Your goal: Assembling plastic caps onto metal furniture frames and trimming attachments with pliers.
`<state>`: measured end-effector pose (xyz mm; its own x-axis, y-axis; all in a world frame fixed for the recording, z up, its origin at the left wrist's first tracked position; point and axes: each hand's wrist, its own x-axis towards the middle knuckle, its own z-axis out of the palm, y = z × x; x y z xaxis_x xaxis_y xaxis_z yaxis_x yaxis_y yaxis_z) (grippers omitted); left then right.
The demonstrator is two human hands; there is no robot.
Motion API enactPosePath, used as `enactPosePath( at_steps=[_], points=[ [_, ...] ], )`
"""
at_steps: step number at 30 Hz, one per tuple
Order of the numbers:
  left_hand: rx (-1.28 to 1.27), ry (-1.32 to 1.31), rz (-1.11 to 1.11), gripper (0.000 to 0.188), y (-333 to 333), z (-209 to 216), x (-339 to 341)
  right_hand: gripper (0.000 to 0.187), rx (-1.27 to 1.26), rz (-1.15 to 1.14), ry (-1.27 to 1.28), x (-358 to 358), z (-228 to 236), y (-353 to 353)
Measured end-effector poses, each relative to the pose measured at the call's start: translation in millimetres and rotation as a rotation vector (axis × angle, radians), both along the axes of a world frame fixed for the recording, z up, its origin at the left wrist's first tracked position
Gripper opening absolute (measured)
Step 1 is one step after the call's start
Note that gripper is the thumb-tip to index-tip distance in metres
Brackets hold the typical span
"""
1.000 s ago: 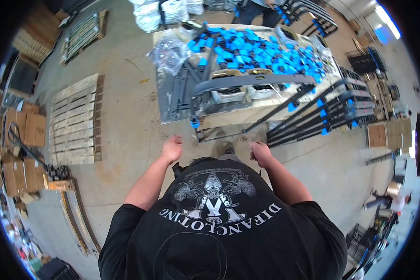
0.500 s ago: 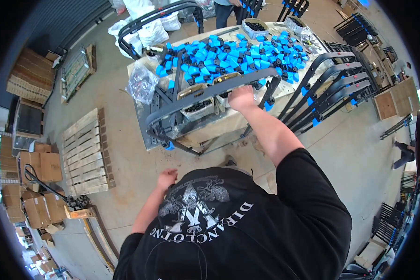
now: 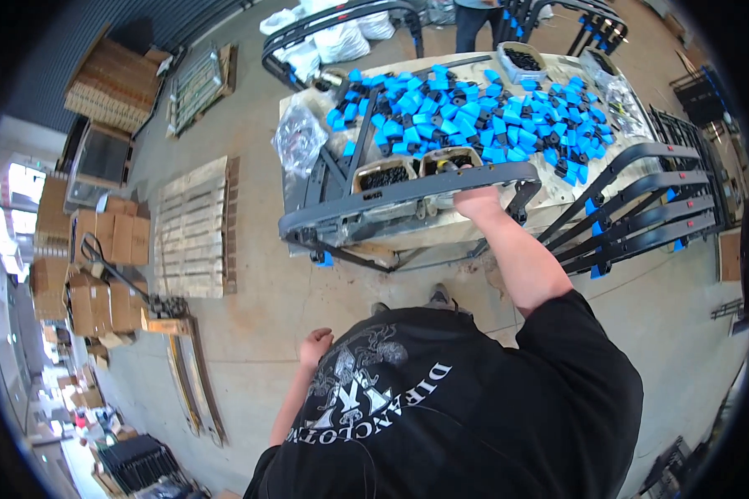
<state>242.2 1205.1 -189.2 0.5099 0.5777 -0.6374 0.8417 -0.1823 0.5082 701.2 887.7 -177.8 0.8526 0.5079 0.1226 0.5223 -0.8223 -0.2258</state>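
Observation:
My right arm reaches forward to a black U-shaped metal frame (image 3: 408, 186) that stands at the near edge of the table. My right hand (image 3: 478, 202) is against the frame's top bar near its right end. The bar hides the fingers, so their grip does not show. Just beyond it is a tub of small dark parts (image 3: 453, 158), with a yellowish object lying in it. A second tub of black parts (image 3: 384, 175) stands to its left. My left hand (image 3: 314, 346) hangs low by my side, fingers curled; whatever they may hold is hidden.
Blue-and-black plastic pieces (image 3: 474, 116) cover much of the table (image 3: 295, 195). More black frames (image 3: 641, 200) lean at the right. A clear plastic bag (image 3: 300, 140) lies at the table's left. A wooden pallet (image 3: 191, 229) and a pallet jack (image 3: 179, 324) are on the floor. Another person (image 3: 477, 25) stands beyond.
The view has turned, shifting the scene rightward. My right hand has moved in against the bar, and its fingers are now out of sight. My left hand still hangs curled.

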Motion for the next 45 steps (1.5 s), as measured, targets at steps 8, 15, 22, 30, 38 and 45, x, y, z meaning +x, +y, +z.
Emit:
enactPosePath(
  at_steps=[8, 15, 22, 30, 38, 45],
  points=[
    [-0.290, -0.275, -0.011, 0.037, -11.0, 48.6, 54.9, 0.048, 0.531, 0.059, 1.156, -117.2, 62.3, -2.2],
    [-0.617, -0.764, -0.229, 0.030, -64.4, 159.8, 165.5, 0.046, 0.438, 0.396, 1.348, -158.9, 131.6, 38.3],
    [-0.601, -0.885, -0.146, 0.016, -44.4, 117.2, 136.3, 0.051, 0.547, 0.232, 1.331, -187.5, 127.1, 66.2],
    [-0.489, -0.820, -0.109, 0.028, -0.5, 103.8, 106.0, 0.037, 0.015, 0.363, 0.242, -245.9, 125.9, 113.0],
    [-0.562, -0.639, -0.216, 0.024, 30.0, 91.6, 95.3, 0.063, -0.117, 0.271, 0.385, -287.8, 131.1, 158.2],
    [0.126, -0.935, -0.307, 0.034, 106.7, 68.8, 62.7, 0.052, 0.530, -0.055, 0.777, -295.7, 22.2, 100.3]
  ],
)
